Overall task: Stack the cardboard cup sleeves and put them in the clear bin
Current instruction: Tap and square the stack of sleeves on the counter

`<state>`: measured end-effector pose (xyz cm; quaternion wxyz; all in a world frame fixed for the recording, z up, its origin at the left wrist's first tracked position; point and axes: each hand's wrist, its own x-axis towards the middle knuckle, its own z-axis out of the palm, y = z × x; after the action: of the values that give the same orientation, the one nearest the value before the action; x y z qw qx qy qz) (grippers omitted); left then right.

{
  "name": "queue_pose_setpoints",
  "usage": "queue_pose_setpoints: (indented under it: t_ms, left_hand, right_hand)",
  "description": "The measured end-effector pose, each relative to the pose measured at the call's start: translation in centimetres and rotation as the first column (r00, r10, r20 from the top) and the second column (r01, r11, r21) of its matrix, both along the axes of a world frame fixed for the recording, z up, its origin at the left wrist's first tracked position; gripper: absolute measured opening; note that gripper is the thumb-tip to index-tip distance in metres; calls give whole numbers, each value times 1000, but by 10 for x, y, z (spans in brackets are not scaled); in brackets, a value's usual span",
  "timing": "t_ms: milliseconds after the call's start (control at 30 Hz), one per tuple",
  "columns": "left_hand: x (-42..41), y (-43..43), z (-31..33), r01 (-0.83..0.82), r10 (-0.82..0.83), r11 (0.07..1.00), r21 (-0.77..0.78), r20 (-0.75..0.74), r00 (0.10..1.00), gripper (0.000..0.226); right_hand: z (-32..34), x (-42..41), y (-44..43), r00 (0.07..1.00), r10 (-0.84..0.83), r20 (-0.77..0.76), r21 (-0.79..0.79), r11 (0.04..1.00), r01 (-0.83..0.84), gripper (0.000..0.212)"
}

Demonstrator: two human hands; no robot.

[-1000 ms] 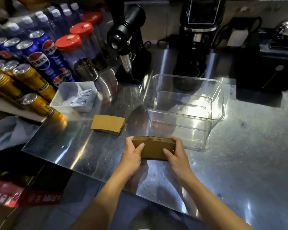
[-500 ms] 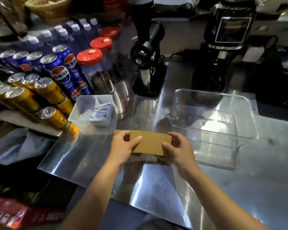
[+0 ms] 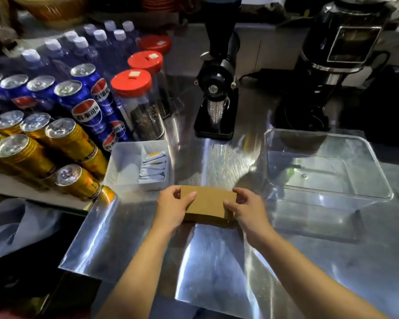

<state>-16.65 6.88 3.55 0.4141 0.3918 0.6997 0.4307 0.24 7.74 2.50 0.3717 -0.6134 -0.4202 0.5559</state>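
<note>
A brown stack of cardboard cup sleeves (image 3: 207, 204) lies flat on the steel counter, just in front of the white tray. My left hand (image 3: 174, 207) grips its left end and my right hand (image 3: 245, 209) grips its right end, thumbs on top. No separate second pile shows; the sleeves form one thick stack between my hands. The clear bin (image 3: 327, 196) stands empty on the counter to the right of my right hand, apart from it.
A white tray (image 3: 122, 166) with paper sachets sits just behind the stack. Gold cans (image 3: 72, 143) and blue cans (image 3: 88, 109) fill the left. Red-lidded jars (image 3: 136, 100), a black grinder (image 3: 217, 93) and a coffee machine (image 3: 336, 61) stand behind.
The stack I held near the bin has gone left onto the second pile by the tray. Both piles now make one stack under my hands.
</note>
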Motion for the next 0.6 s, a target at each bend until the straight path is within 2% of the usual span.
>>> queue_pose_setpoints:
  t_ms: [200, 333, 400, 500, 600]
  left_hand:
    - [-7, -3, -13, 32, -39, 998, -53, -137, 990, 16]
    - [-7, -4, -19, 12, -39, 994, -105, -261, 964, 35]
    - [-9, -2, -20, 18, -62, 986, -166, -268, 961, 44]
    - [-14, 1, -17, 63, -149, 940, -336, -235, 960, 51]
    - [-19, 6, -13, 163, -244, 885, -435, -138, 960, 79]
  right_hand:
    - [-14, -8, -3, 998, -9, 66, -20, 1000, 11, 49]
    - [-21, -10, -5, 988, -11, 156, -4, 1000, 12, 45]
    - [-23, -9, -3, 981, 1, 192, 3, 1000, -2, 43]
    - [-24, -9, 0, 980, 22, 198, -7, 1000, -21, 43]
    - [-26, -8, -2, 989, 10, 147, -38, 999, -5, 47]
